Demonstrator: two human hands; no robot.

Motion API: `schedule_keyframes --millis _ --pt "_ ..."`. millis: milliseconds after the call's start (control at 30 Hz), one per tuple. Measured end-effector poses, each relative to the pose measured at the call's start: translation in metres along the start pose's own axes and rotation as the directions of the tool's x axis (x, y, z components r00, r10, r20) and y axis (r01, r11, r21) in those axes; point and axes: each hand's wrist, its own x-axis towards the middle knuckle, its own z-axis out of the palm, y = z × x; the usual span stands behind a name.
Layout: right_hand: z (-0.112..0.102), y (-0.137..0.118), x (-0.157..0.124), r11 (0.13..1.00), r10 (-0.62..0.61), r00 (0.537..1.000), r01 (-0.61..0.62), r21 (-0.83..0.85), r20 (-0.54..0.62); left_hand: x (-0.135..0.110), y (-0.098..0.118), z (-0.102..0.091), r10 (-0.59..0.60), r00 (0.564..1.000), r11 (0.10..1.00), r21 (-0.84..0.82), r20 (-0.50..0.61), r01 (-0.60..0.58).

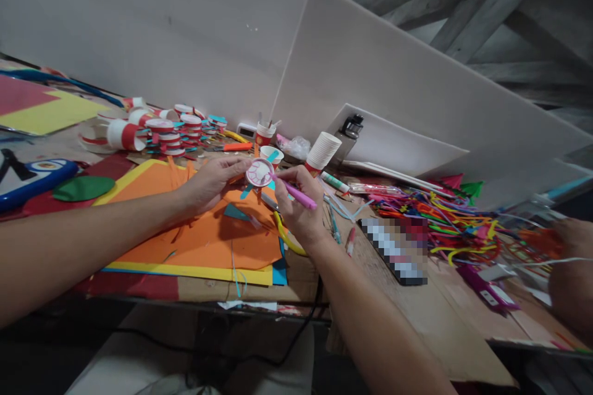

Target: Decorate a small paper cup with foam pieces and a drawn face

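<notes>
My left hand (pixel 214 180) pinches the edge of a small round paper-cup piece (pixel 256 178). Its white face carries purple lines in a shell-like pattern, and blue and orange paper strips stick out around it. In my right hand (pixel 302 210) is a pink-purple marker (pixel 302 196), its tip at the drawn face. Both hands are above orange paper sheets (pixel 199 250) stacked on yellow and blue ones. A yellow-handled tool (pixel 288 238), partly hidden, lies under my right hand.
Cut cup pieces (pixel 125 136) crowd the back left. Stacked paper cups (pixel 324 151) and a dark-capped bottle (pixel 351 129) stand behind my hands. To the right are a blurred-out phone-like object (pixel 393 250), colourful pipe cleaners (pixel 458 222) and another person's arm (pixel 572 278). White boards (pixel 393 74) rise behind.
</notes>
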Motion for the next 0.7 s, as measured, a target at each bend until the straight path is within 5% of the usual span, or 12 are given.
schedule_keyframes --millis 700 --pt "-0.0004 -0.0009 0.0005 0.998 -0.002 0.999 0.004 -0.057 0.032 0.0007 -0.0009 -0.0019 0.024 0.999 1.000 -0.007 0.035 -0.024"
